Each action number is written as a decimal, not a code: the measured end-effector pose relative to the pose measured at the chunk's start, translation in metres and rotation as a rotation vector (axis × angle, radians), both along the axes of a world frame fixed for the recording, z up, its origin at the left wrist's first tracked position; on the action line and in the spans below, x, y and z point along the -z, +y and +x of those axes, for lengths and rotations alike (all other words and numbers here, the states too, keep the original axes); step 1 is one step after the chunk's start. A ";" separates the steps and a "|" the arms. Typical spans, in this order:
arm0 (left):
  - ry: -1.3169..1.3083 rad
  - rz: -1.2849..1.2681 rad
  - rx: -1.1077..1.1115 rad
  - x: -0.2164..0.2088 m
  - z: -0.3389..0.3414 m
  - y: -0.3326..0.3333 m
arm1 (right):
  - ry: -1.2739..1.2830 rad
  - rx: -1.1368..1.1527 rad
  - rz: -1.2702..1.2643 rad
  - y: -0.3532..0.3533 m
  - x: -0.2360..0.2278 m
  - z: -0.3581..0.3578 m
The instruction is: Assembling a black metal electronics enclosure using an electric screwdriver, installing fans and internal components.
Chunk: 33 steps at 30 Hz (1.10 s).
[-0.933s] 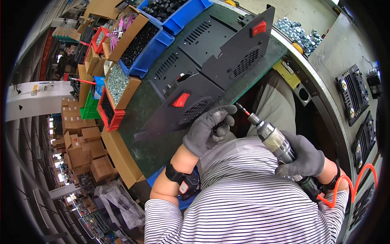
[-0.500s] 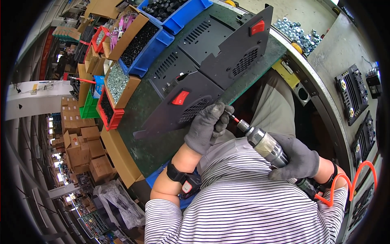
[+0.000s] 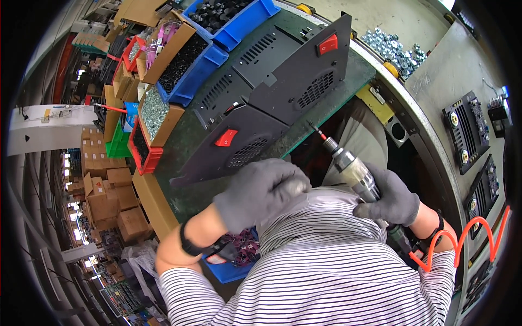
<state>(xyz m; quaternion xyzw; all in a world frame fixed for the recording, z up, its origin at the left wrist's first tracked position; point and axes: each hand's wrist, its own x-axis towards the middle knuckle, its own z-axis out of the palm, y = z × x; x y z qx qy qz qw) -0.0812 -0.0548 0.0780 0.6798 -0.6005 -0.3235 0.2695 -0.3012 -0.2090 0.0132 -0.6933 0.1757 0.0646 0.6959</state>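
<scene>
In my gloved right hand is an air screwdriver, its bit pointing up and left toward the bench edge. A coiled orange hose trails from its back end. My gloved left hand is closed, with fingers curled, in front of my shirt; whatever it holds is hidden. Beyond it two dark sheet-metal housings stand side by side on the green bench. The nearer housing and the farther housing each carry a red rocker switch and a vent grille. The bit touches neither housing.
Blue bins of black parts, a carton of screws and a red bin line the bench's left side. A blue bin of purplish parts sits beside my left forearm. Loose nuts and finned boards lie right.
My left hand has left the screwdriver bit and drawn back down and left, near my body. The screwdriver stays in my right hand, slightly shifted. The view has moved slightly.
</scene>
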 end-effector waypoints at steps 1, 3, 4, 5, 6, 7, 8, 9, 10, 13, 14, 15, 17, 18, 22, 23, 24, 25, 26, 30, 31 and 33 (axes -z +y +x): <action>-0.126 -0.061 -0.011 -0.023 0.000 0.001 | 0.034 0.003 -0.013 -0.003 0.001 0.002; -0.335 -0.139 -0.060 -0.069 -0.001 0.002 | 0.040 0.021 -0.025 -0.006 0.006 0.006; -0.418 -0.191 -0.105 -0.086 0.001 -0.003 | 0.018 0.013 -0.011 -0.005 0.007 0.008; -0.524 -0.253 -0.123 -0.097 0.006 -0.011 | 0.025 0.031 0.045 -0.005 0.009 0.010; -0.633 -0.348 -0.144 -0.103 0.013 -0.023 | 0.032 0.050 0.101 -0.003 0.011 0.012; -0.637 -0.318 -0.152 -0.107 0.021 -0.034 | 0.025 0.068 0.119 -0.001 0.014 0.014; -0.761 -0.283 -0.129 -0.109 0.028 -0.047 | 0.000 0.064 0.130 -0.001 0.015 0.015; -0.925 -0.217 -0.104 -0.111 0.033 -0.058 | 0.014 0.069 0.168 0.000 0.016 0.016; -0.887 -0.249 -0.111 -0.112 0.036 -0.067 | 0.029 0.075 0.206 0.000 0.017 0.017; -0.880 0.466 0.034 -0.112 0.044 -0.093 | 0.010 0.052 0.207 0.001 0.019 0.022; -0.879 0.463 0.030 -0.109 0.045 -0.100 | 0.020 0.053 0.210 0.001 0.019 0.024; -0.851 0.525 0.073 -0.107 0.046 -0.105 | 0.010 0.056 0.217 0.002 0.018 0.024; -0.789 0.618 0.127 -0.104 0.049 -0.111 | 0.003 0.072 0.188 0.003 0.018 0.026; -0.788 0.621 0.128 -0.103 0.050 -0.111 | -0.006 0.094 0.160 0.004 0.017 0.027; -0.689 0.615 0.089 -0.099 0.052 -0.110 | 0.045 0.024 0.035 0.002 0.016 0.032; -0.659 0.643 0.061 -0.100 0.051 -0.109 | 0.028 0.033 0.060 0.003 0.015 0.032; -0.662 0.635 0.060 -0.101 0.049 -0.105 | 0.009 0.042 0.083 0.003 0.014 0.032; -0.799 0.391 0.049 -0.102 0.045 -0.099 | 0.005 0.046 0.075 0.003 0.012 0.030; -0.937 0.229 0.023 -0.102 0.042 -0.092 | 0.019 0.035 0.047 0.003 0.011 0.028; -0.597 -0.256 0.076 -0.110 0.022 -0.039 | 0.079 -0.010 0.059 0.001 0.003 0.012; -0.395 -0.193 0.137 -0.109 0.014 -0.023 | 0.025 -0.013 -0.009 0.003 0.004 0.011; 0.134 0.001 0.114 -0.072 0.003 -0.009 | -0.006 -0.015 0.043 0.000 0.000 0.003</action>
